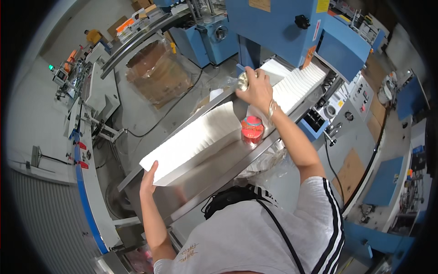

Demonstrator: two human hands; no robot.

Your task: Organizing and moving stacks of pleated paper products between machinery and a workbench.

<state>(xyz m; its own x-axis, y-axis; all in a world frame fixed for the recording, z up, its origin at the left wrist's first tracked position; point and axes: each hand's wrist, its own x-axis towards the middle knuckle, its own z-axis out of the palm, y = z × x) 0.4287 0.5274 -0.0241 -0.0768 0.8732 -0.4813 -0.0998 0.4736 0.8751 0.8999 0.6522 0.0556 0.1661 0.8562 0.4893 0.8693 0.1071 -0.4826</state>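
A long row of white, thin, closely packed sheets, like paper napkins, lies along a metal chute. At its near left end my left hand grips the sheets, thumb on the end face, other fingers mostly hidden. Past the row's far end, my right hand is closed round a small, round, shiny pale-gold thing whose kind I cannot make out. Below that hand, a red and pink round container or roll sits in the chute. Beyond it, more white sheets run up to the blue machine.
A tall blue machine stands over the chute's far end, with a control panel to the right. Across the chute is a large plastic-lined cardboard box. A cable crosses the floor. Far left, a person in yellow stands by other machinery.
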